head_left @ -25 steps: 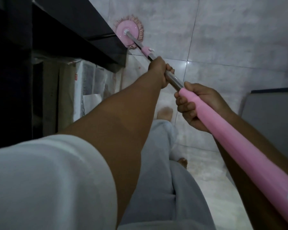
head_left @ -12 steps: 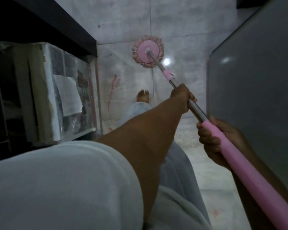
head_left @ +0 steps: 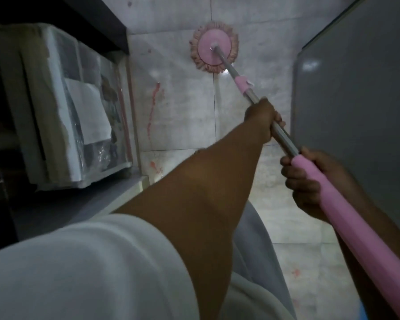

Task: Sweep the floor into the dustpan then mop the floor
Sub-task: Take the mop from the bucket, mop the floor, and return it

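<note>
A round pink mop head with a fringe of strands lies flat on the grey tiled floor ahead of me. Its metal shaft runs back toward me into a thick pink handle. My left hand is closed around the metal shaft, arm stretched forward. My right hand grips the top end of the pink handle, closer to my body. Red streaks mark the tiles left of the mop.
A low shelf unit packed with boxes and plastic-wrapped items stands on the left, under a dark counter edge. A large grey appliance side walls in the right. The floor strip between them is narrow.
The view swung from the dark counter on the left to the narrow strip by the grey appliance. The mop head came away from the counter base onto open tile. Both hands kept their grip.
</note>
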### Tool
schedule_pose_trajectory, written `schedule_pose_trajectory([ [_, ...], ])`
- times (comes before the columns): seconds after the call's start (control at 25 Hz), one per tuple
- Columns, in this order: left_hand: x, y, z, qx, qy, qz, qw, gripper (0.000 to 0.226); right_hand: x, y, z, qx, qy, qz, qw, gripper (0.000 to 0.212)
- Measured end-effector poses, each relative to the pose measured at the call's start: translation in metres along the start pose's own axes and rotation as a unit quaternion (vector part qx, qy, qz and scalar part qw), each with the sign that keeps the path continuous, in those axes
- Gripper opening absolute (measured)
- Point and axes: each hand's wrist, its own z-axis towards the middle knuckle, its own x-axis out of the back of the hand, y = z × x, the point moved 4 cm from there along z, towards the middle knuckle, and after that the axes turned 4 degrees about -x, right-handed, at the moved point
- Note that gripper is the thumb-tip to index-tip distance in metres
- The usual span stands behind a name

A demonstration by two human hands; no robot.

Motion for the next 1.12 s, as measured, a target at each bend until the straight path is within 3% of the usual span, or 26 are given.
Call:
schedule_pose_trajectory([
  [0.12, 0.029, 0.045, 0.006, -0.016, -0.009, -0.023, 1.000, 0.032, -0.037, -0.013, 0.038, 0.005, 0.031, -0.034, 0.999, 0.028],
  [0.28, 0.094, 0.102, 0.014, -0.061, 0.044, -0.036, 0.997, 0.031, -0.096, -0.014, 0.095, -0.024, 0.041, -0.089, 0.995, 0.026],
  [0.52, 0.176, 0.104, 0.011, -0.052, 0.090, -0.040, 0.994, 0.034, -0.124, 0.031, 0.135, -0.052, 0.031, -0.112, 0.992, 0.025],
  [0.72, 0.184, 0.050, -0.003, -0.041, 0.109, -0.040, 0.992, 0.036, -0.090, 0.076, 0.115, -0.047, -0.015, -0.070, 0.996, 0.027],
  [0.84, 0.172, -0.001, -0.014, -0.039, 0.127, -0.023, 0.991, 0.038, -0.044, 0.100, 0.089, -0.022, 0.014, -0.073, 0.997, 0.029],
  [1.12, 0.093, -0.176, -0.065, -0.003, 0.061, 0.070, 0.996, 0.036, 0.096, 0.193, -0.025, 0.050, -0.002, 0.045, 0.998, 0.032],
])
